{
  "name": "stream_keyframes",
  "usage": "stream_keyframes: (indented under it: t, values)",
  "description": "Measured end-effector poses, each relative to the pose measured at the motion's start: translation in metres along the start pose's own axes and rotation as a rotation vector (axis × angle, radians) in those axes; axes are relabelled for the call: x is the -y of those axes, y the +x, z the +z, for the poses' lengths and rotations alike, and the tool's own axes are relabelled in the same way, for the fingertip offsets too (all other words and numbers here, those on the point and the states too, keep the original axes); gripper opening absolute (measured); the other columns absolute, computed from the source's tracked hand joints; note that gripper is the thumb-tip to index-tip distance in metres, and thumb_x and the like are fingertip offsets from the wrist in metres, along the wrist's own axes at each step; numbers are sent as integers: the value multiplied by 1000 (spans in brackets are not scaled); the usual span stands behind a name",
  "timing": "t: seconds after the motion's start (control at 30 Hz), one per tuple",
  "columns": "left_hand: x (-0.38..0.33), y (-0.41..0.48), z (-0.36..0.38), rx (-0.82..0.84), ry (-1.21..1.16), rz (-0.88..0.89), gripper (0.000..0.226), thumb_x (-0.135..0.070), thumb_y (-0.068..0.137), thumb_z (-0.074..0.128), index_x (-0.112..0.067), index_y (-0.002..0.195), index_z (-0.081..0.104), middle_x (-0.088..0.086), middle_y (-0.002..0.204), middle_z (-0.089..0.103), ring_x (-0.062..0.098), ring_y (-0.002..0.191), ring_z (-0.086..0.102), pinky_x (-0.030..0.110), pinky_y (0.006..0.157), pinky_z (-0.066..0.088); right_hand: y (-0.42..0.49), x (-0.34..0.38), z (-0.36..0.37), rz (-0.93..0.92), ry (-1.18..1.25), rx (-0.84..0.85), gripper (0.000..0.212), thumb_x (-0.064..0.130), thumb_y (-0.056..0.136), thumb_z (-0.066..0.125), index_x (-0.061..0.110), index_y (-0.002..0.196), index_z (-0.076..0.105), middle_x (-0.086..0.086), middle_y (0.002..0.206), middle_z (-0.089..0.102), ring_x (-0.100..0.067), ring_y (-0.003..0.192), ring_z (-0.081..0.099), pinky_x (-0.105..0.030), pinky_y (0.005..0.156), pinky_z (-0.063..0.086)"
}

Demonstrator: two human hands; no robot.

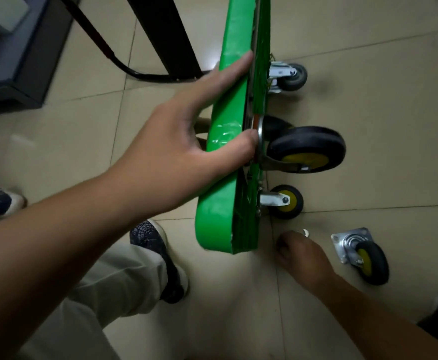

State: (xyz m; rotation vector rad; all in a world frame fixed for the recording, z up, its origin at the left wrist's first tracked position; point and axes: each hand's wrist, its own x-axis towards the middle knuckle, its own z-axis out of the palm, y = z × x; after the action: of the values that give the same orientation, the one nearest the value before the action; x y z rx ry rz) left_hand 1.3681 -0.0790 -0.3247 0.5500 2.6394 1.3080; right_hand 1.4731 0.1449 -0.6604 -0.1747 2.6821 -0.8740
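Loose caster (pixel 366 259) lies on the floor (pixel 394 131) right of the green trolley deck (pixel 223 216), at its near corner, plate toward the deck and wheel away. Right hand (pixel 301 255) sits between corner and caster, the nearer hand; its fingers are curled down, contents not discernible. Left hand (pixel 186 149) clamps the upended deck's edge.

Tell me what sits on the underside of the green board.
Three casters show against it: a grey caster, a large black caster and a small yellow-hubbed caster. The green board stands on edge, so most of its underside is hidden from view.
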Motion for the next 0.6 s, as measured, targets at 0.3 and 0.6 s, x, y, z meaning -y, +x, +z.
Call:
stream_keyframes:
  t: [0.3, 0.6]
  values:
    - [-9, -4, -5, 127, -10, -98, 95, -61, 81, 73, -58, 155, 13, -18, 152, 46, 2, 126, 57, 33, 107, 49, -81, 148, -201, -363, 207, -336, 21, 13, 78, 83, 16, 94, 70, 14, 85, 64, -2, 78, 62, -15, 72, 50]
    - [-12, -48, 5, 113, -96, -126, 99, -25, 94, 66, -49, 158, -5, -4, 155, 39, 12, 106, 66, 18, 79, 56, -167, 259, -246, -422, 519, -609, 28, 2, 76, 86, 15, 98, 74, 2, 89, 74, -21, 82, 72, -30, 75, 58]
